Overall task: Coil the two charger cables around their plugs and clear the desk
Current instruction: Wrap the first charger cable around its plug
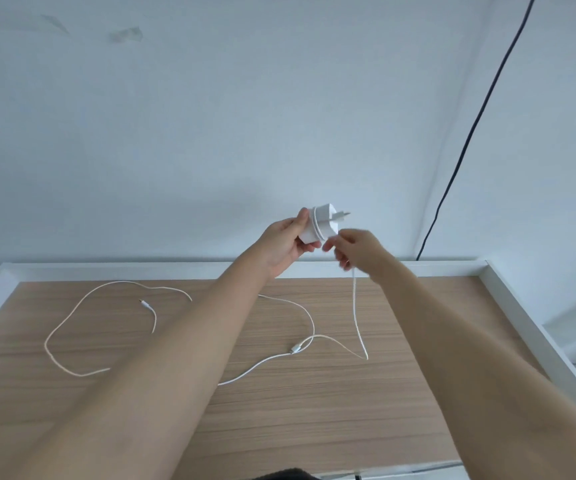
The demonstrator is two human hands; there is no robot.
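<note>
Your left hand [288, 242] holds a white plug [317, 225] up above the far edge of the desk [314, 427], thumb on the top of the plug and the other fingers curled under it, so the plug is gripped between them; its metal prongs [343, 214] point to the right; a turn or two of white cable is wound around the middle of the plug; your right hand [357, 252] is just to the right of the plug, thumb and fingertips pinched together on the white cable [356, 313] right beside the plug's lower right corner; from that pinch the cable hangs down to the desk, bends sharply at the right, runs left in a loop, and ends in a small connector [296, 349] lying near the middle of the wood top; a second cable [71, 318] lies loose on the left half of the desk in a wide open loop, with a thin connector tip [144, 302] inside the loop; part of it passes out of sight under your left forearm, so you cannot tell where its other end goes; the desk has a raised white rim [508, 306] along the far and right sides; a black cord [470, 133] runs down the wall at the far right
</note>
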